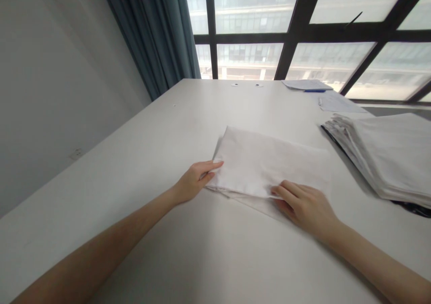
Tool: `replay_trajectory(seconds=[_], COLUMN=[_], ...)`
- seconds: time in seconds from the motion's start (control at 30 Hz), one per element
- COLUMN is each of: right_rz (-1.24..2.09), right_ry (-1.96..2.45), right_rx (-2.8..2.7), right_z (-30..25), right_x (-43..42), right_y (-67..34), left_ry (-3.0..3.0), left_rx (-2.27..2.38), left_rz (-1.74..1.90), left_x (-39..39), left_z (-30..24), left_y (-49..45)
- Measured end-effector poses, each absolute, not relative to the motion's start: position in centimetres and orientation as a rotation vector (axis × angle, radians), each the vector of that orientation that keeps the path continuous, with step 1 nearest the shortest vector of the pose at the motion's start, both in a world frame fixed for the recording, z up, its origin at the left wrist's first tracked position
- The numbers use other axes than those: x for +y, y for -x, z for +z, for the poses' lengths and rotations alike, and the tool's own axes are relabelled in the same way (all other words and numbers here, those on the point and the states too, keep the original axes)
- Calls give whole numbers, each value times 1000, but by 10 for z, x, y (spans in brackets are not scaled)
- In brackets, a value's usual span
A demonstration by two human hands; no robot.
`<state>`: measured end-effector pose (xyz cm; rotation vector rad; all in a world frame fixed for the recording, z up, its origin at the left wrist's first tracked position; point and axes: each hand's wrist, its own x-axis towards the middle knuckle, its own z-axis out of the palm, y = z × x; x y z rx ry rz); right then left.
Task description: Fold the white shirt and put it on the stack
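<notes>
A folded white cloth [269, 158] lies on the white table [161, 250] in front of me, its layers showing along the near edge. My left hand [193, 180] pinches the cloth's left edge between thumb and fingers. At the near edge, toward the right, my right hand [303, 205] grips the cloth with bent fingers. The right thumb is partly under the top layer, where a lower layer shows beneath.
A stack of folded white cloths [393, 151] rests on something black at the right. Farther back lie papers [306, 84] and a blue pen [314, 90]. A blue curtain [158, 30] and windows [249, 12] stand behind the table. A wall [60, 79] runs along the left.
</notes>
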<state>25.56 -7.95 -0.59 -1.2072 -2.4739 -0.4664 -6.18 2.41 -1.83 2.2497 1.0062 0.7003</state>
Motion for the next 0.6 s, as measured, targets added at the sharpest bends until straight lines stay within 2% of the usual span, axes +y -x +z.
replay_trajectory(seconds=[0.23,0.5,0.6], right_rz=[-444,-600,-530], right_ry=[1244,975,917], right_rx=[-2483,-2477,-2563], right_z=[-5,2,6], right_x=[-78,-81,-85], right_y=[-259,-260,-256], left_ry=[-2442,-2213,-2171], left_rx=[948,976,991], left_rz=[646,684,685], left_x=[31,26,26], left_z=[-25,-16,-14], left_y=[63,62,62])
